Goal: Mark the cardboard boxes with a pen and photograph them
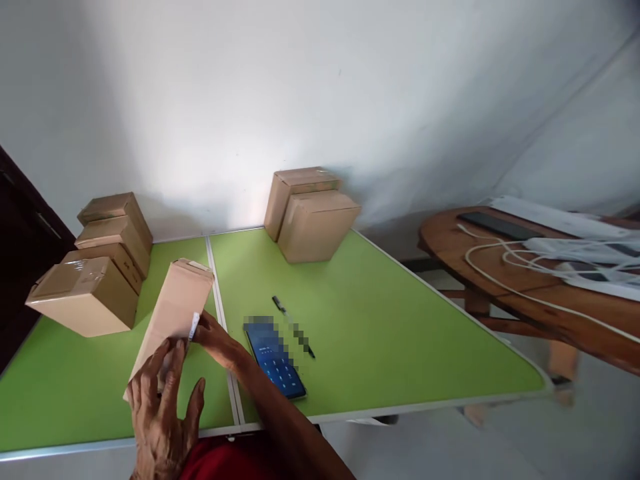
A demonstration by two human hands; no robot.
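A long cardboard box [173,303] is tilted over the left half of the green table, with a small white label [194,325] standing out at its right edge. My left hand [163,400] lies over the near part of the box, fingers spread on its surface and thumb held apart. From the right side my right hand [215,339] grips the box; some of its fingers are hidden behind it. Right of my forearm, a smartphone [273,357] with a lit keypad lies on the table. Beside the phone is a black pen [279,304], partly blurred out.
Several cardboard boxes [107,293] stand in a row at the left of the green table [380,333]. Two more boxes [320,227] stand at the back by the wall. A wooden table [445,237] at right carries white cables [510,257] and a dark device [495,225].
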